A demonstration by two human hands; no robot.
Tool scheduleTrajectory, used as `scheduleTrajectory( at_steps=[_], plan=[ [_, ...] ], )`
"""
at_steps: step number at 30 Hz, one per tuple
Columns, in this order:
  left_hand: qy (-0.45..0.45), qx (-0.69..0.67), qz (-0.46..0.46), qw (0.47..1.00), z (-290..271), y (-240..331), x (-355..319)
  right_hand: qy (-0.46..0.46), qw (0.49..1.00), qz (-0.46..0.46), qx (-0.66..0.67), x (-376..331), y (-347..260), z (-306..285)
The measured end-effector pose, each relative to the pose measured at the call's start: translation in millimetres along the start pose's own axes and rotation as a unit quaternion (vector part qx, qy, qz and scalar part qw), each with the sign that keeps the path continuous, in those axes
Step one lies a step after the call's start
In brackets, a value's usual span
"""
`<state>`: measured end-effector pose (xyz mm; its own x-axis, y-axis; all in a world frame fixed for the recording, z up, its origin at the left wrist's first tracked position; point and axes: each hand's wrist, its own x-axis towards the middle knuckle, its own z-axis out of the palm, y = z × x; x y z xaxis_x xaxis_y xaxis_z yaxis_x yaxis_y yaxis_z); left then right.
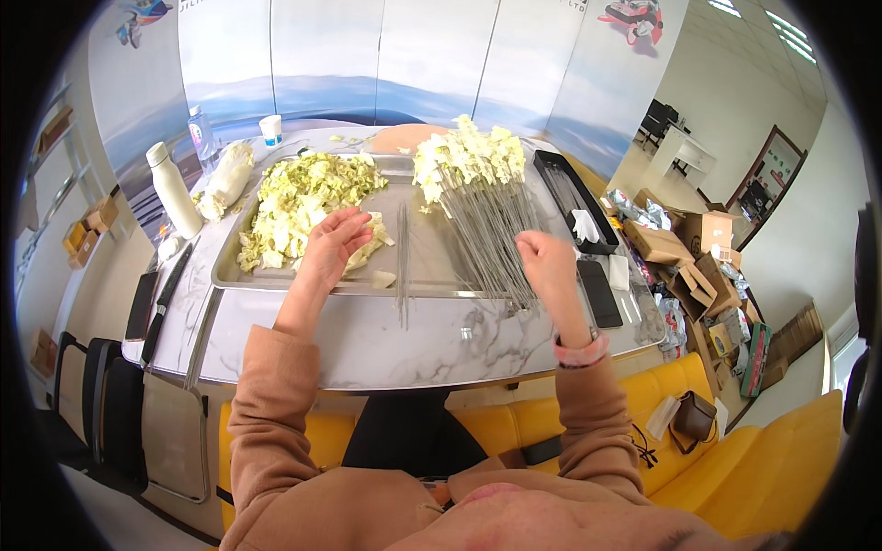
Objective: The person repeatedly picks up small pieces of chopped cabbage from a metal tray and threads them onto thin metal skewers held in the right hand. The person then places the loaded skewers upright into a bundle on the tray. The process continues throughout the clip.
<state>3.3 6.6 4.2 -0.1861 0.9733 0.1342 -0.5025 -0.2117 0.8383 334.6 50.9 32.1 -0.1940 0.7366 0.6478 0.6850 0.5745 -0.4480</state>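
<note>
A metal tray (432, 286) on the table holds a heap of chopped pale-green cabbage (308, 193) on its left side. Along its right side lie many thin metal skewers (491, 234), their far ends covered by threaded cabbage pieces (473, 156). A few bare skewers (402, 257) rest between the two, ends past the tray's near rim. My left hand (333, 246) hovers at the heap's near right edge, fingers loosely bent and apart, with no held thing visible. Closed, my right hand (548, 264) is at the right side of the skewer bundle; its fingers hide whatever they may hold.
A long black box (577, 207) with bare skewers stands on the right, a dark phone (599, 294) before it. On the left are a knife (163, 298), a white bottle (175, 191), a wrapped cabbage (227, 179) and a clear bottle (202, 138). Cardboard boxes (712, 234) pile up beyond the right edge.
</note>
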Motion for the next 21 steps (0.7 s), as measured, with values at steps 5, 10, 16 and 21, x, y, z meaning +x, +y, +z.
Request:
scheduleTrajectory(
  at_steps=[5, 10, 16, 21],
  plan=[
    [-0.001, 0.008, -0.004, 1.0, -10, -6, 5, -0.018, 0.997, 0.01, -0.069, 32, 29, 2],
    [0.003, 0.007, -0.001, 1.0, -9, -5, 4, -0.06, 0.991, -0.019, -0.116, 47, 57, 23],
    [-0.004, 0.018, -0.01, 1.0, -9, -5, 2, -0.143, 0.97, -0.04, -0.192, 47, 61, 28],
    [0.001, 0.048, -0.009, 0.999, -12, -6, 2, -0.124, 0.966, -0.012, -0.225, 37, 31, 12]
  ],
)
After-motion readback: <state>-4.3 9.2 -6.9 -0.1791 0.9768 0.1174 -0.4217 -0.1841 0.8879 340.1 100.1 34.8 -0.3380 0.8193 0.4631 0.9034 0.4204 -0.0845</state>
